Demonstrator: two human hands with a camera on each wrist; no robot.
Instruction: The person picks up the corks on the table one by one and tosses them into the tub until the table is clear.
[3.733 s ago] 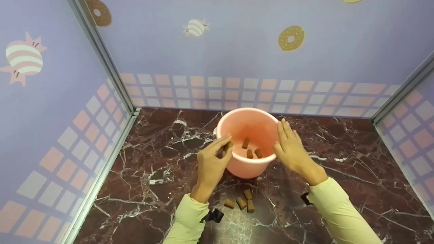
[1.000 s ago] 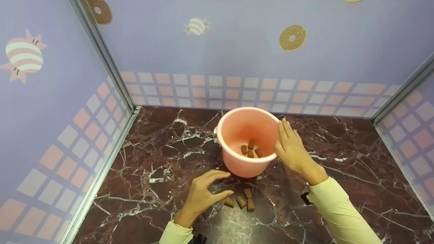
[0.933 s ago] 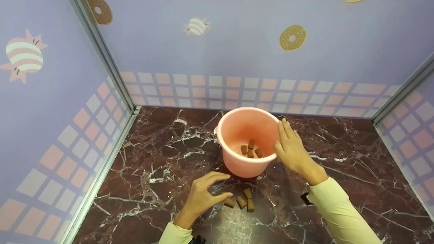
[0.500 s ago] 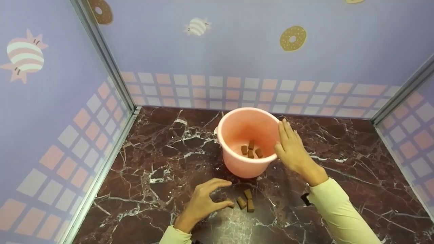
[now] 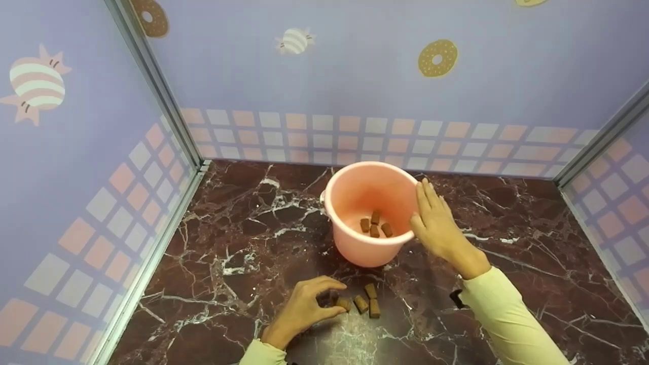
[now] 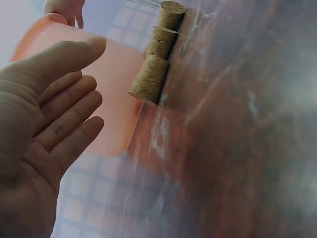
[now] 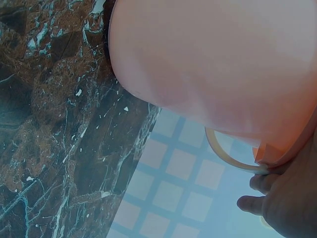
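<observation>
A pink bucket (image 5: 367, 251) stands on the dark marbled surface with several corks (image 5: 374, 231) lying on its bottom. In front of it, several more corks (image 5: 360, 303) lie in a loose group. My left hand (image 5: 304, 306) is at the leftmost cork (image 5: 344, 304), thumb and fingers spread apart around it. The left wrist view shows that hand (image 6: 54, 109) with a gap between thumb and fingers, and tapered corks (image 6: 150, 79) beyond. My right hand (image 5: 437, 223) rests against the bucket's right rim with straight fingers. Its fingers (image 7: 251, 204) show beside the rim and handle (image 7: 225, 156) in the right wrist view.
A patterned wall (image 5: 355, 76) rises close behind the bucket. Side panels (image 5: 91, 203) with metal edge strips bound the surface at left and right. Marbled tabletop (image 5: 228, 243) extends left of the bucket.
Earlier my left hand held a cork at the bucket's rim; that cork now lies inside. The hand has come down and back to the leftmost cork on the table. My right hand stays put.
</observation>
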